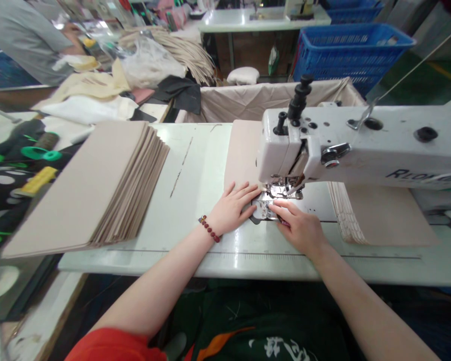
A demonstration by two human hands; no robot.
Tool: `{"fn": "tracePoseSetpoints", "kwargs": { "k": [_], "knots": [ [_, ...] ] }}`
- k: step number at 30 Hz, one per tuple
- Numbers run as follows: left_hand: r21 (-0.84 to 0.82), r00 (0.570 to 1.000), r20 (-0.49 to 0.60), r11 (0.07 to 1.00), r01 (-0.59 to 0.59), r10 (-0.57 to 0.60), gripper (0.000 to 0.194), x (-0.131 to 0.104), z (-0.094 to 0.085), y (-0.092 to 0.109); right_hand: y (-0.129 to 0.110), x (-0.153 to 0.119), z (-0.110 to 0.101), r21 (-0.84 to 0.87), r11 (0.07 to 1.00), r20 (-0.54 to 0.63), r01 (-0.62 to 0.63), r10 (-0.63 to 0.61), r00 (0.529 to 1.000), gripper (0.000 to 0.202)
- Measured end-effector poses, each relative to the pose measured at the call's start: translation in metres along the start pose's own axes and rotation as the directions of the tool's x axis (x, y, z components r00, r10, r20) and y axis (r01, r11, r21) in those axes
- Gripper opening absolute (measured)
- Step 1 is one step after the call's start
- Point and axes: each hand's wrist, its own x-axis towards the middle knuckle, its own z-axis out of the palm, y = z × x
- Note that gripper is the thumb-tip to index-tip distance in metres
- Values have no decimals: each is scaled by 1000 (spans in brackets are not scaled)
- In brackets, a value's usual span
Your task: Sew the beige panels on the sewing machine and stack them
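The left hand point(237, 205) lies flat on the bench point(195, 200), fingers spread fairly wide, their tips on the near end of a beige panel point(241, 155). That panel lies on the bench just left of the sewing machine point(361, 145), whose head hides its right side. A bracelet point(209, 229) of dark red beads circles the left wrist.

The right hand point(302, 228) is over the metal plate point(262, 209), index finger stretched out just in front of the presser foot point(283, 191), the other fingers bent. A small dark thing point(283, 220) shows beside those fingers (too little of it to name), and I cannot tell whether they grip it.

To the left stands a tall stack point(75, 180) of beige panels, its layered edges facing right. A lower pile point(394, 215) lies right of the plate, partly behind the machine's arm, its left edges staggered. A ruler scale point(248, 256) runs along the bench's front.

Beyond the bench are a cloth-lined bin point(248, 100) and a blue crate point(353, 47); at upper left, another person's grey sleeve point(30, 30) shows.
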Motion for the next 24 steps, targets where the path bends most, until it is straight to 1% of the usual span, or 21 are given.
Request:
{"fn": "tracePoseSetpoints", "kwargs": {
  "k": [4,9,14,21,23,24],
  "knots": [
    [15,1000,-6,1000,6,-6,49,-1,-1,2,0,-1,0,9,1000,0,0,0,1000,40],
    [39,996,-64,997,59,-57,62,-2,2,2,-1,-2,0,5,1000,-6,-8,8,1000,41],
    [44,996,-69,997,60,-57,67,-2,5,1,-4,-2,-2,-7,1000,-18,-17,16,1000,39],
    [52,997,-74,998,43,-39,69,-2,5,3,-8,-5,-3,-38,998,-15,-43,42,999,39],
    [79,994,-90,995,65,-58,66,0,2,6,-10,-4,-5,-53,998,-13,-43,42,999,38],
    [97,990,-109,991,95,-84,62,0,0,8,-11,-4,-6,-61,997,-11,-42,42,999,38]
  ]
}}
